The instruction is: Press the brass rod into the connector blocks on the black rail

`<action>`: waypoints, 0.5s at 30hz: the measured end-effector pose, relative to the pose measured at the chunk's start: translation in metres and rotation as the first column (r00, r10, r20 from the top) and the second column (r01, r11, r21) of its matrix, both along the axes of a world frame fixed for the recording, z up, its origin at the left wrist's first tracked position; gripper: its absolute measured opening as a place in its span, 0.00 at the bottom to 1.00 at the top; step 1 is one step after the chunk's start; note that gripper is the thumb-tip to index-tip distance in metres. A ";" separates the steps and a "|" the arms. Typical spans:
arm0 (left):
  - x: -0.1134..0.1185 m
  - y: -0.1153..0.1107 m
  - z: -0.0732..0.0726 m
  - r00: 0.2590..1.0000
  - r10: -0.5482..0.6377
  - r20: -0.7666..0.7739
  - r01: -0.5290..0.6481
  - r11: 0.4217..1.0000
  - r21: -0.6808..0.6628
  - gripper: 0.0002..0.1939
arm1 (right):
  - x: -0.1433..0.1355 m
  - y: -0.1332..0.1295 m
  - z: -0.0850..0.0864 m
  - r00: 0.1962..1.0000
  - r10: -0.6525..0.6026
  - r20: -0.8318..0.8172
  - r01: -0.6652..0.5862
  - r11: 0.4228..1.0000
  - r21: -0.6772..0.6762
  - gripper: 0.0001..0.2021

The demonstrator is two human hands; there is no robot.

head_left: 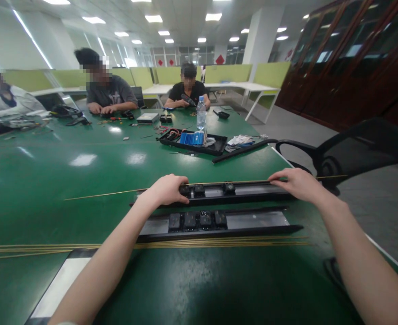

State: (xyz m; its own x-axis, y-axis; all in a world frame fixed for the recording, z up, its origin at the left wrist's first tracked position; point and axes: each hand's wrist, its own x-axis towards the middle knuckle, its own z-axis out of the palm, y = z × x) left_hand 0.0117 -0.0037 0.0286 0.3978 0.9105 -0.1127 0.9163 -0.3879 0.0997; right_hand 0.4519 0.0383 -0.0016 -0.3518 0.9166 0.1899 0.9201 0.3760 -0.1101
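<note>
A long black channel (253, 192) with a pale inner strip lies across the table, holding several small black blocks (229, 188). My left hand (168, 189) is closed around the leftmost block, its fingertips on either side; the exact contact is partly hidden. Along the channel's far wall runs a thin brass-coloured rod (107, 195), sticking out past both ends. With thumb and fingertips, my right hand (292, 181) pinches the rod at the channel's right part. Nearer to me is a second black channel (253, 221) with several black blocks (189, 220) set side by side.
Several loose thin rods (219, 243) lie in front of the channels. Beyond are a black tray (215, 146) with a blue item, a water bottle (201, 115), gloves (241, 142) and a black strip (242, 151). A chair (354, 144) stands right; other people sit across.
</note>
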 end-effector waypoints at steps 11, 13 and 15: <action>0.000 -0.001 -0.001 0.999 -0.037 -0.004 0.037 0.998 0.046 0.27 | 0.004 -0.001 0.003 0.995 -0.098 0.022 0.100 0.993 -0.065 0.14; 0.000 -0.001 -0.002 1.000 -0.029 -0.006 0.029 0.999 0.043 0.28 | 0.004 -0.001 0.003 0.994 -0.108 0.020 0.110 0.992 -0.068 0.14; 0.000 0.000 -0.001 1.000 -0.022 -0.007 0.022 0.999 0.033 0.28 | 0.004 -0.001 0.004 0.993 -0.118 0.023 0.119 0.990 -0.073 0.14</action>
